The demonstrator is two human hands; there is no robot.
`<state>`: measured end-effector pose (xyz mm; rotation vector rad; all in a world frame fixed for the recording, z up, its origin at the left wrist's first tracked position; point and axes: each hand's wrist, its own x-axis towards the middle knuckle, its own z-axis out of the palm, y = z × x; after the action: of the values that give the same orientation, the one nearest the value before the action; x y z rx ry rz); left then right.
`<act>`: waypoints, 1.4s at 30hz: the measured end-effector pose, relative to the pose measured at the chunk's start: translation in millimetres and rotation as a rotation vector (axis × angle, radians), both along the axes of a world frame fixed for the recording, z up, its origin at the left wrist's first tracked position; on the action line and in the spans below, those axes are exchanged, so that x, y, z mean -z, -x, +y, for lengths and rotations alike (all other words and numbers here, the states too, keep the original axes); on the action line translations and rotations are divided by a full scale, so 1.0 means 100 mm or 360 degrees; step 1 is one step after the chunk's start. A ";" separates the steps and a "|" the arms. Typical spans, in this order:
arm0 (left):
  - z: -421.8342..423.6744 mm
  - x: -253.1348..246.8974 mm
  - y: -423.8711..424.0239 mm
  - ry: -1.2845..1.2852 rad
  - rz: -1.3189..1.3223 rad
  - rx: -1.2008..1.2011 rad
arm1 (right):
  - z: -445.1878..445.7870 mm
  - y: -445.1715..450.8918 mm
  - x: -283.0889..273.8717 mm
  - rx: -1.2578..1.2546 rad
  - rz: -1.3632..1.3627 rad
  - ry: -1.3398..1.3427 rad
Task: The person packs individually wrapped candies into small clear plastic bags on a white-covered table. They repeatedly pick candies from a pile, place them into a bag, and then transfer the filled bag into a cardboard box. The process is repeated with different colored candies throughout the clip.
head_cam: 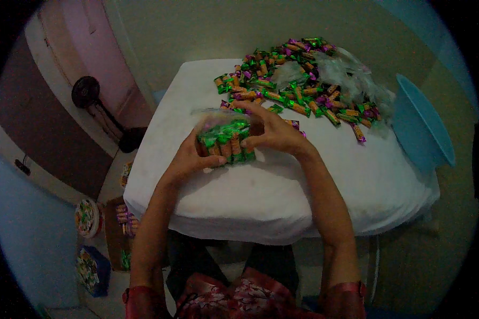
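Note:
A clear plastic bag [227,137] packed with green-ended wrapped snack sticks is held between my two hands over the white-covered table [247,199]. My left hand [191,153] grips its left side, thumb across the lower front. On the right side, my right hand [273,131] has its thumb against the front, with the fingers arched over the back. The bag's loose upper film rises toward the far side. Just beyond my hands spreads a heap of wrapped snack sticks [277,95] with green or purple ends. Several purple-ended ones lie close behind my right hand.
Crumpled clear plastic bags [343,75] rest on the heap's right part. A blue plastic basin [421,123] leans at the table's right edge. On the floor to the left are a cardboard box [113,235] with snack packs, a round tub [88,218], a blue container [94,271] and a black fan [86,91].

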<state>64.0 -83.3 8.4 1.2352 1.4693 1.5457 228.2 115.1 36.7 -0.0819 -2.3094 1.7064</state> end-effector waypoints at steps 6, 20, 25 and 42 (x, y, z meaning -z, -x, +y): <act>0.03 -0.08 0.03 0.0023 -0.0260 -0.0047 | -0.02 0.01 -0.02 0.0088 0.0308 -0.0077; 0.05 0.24 0.15 0.0005 0.0004 -0.0160 | 0.05 0.07 0.18 -0.0016 -0.0269 -0.0303; 0.04 0.17 0.03 0.0027 -0.0189 -0.0134 | -0.05 0.09 0.24 0.0027 -0.0109 -0.0134; 0.05 0.26 0.07 0.0085 -0.0027 -0.0121 | -0.07 0.13 0.22 0.0167 -0.0189 -0.0361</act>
<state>57.1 -78.7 -17.6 1.1444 1.5527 1.5523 214.9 108.2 14.6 -0.2616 -2.5198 1.4152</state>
